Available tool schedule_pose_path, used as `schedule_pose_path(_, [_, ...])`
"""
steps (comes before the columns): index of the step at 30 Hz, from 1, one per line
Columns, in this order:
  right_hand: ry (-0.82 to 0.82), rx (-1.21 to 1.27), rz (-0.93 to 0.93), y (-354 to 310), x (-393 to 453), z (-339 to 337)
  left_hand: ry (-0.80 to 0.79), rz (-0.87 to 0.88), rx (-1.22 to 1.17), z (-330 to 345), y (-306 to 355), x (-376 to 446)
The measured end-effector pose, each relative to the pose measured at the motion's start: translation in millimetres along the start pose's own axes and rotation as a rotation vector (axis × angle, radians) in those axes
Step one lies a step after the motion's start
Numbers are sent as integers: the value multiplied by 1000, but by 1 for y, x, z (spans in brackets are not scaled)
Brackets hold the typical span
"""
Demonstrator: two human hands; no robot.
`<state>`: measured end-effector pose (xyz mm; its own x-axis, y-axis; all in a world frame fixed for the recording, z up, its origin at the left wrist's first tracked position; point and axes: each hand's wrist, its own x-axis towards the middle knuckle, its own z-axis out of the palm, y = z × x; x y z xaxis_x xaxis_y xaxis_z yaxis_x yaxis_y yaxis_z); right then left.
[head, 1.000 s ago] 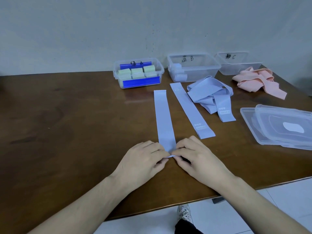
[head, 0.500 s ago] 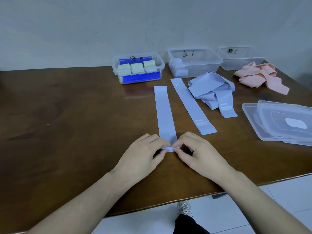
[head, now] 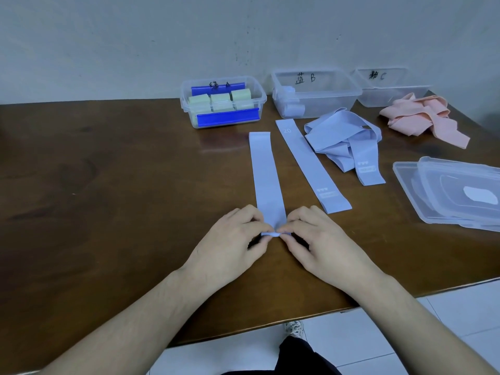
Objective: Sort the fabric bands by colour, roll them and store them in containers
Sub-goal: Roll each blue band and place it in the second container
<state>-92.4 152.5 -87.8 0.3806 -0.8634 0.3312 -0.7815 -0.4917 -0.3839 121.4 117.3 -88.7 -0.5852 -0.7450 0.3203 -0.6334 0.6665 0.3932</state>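
Two hands meet at the near end of the pale blue band (head: 266, 180) you have laid flat on the brown table (head: 108, 198): your left hand (head: 230, 244) and right hand (head: 322, 247) each pinch the folded-over near edge between thumb and fingertips, the other fingers curled in, so that a small tight roll shows between them. That band is a smooth, matte lavender-blue strip with straight edges, running away from you toward the far side, its far end squared off short of the green box (head: 223, 101). Just right of it lies a second flat blue band (head: 311, 166), angled slightly, with a white "20" printed near its far end and a small white label near its near end. Further right sits a loose heap of blue bands (head: 343, 139), folded over one another, one of them showing the same white label. At the far right a crumpled pile of pink bands (head: 422, 117) lies in front of the clear container marked C (head: 392, 87). The clear container marked B (head: 316, 93) holds a couple of rolled blue bands at its left end, and the green box holds rolled pale green bands between two bright blue strips. Stacked clear lids (head: 454, 190) rest at the right edge of the table.
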Motion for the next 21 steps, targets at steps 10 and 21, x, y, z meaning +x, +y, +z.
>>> schedule_pose_path(10, [12, 8, 58, 0, 10, -1, 60, -2, -4, 3, -1, 3])
schedule_pose_path(21, [40, -74, 37, 7, 10, 1, 38, -48, 149, 5, -3, 5])
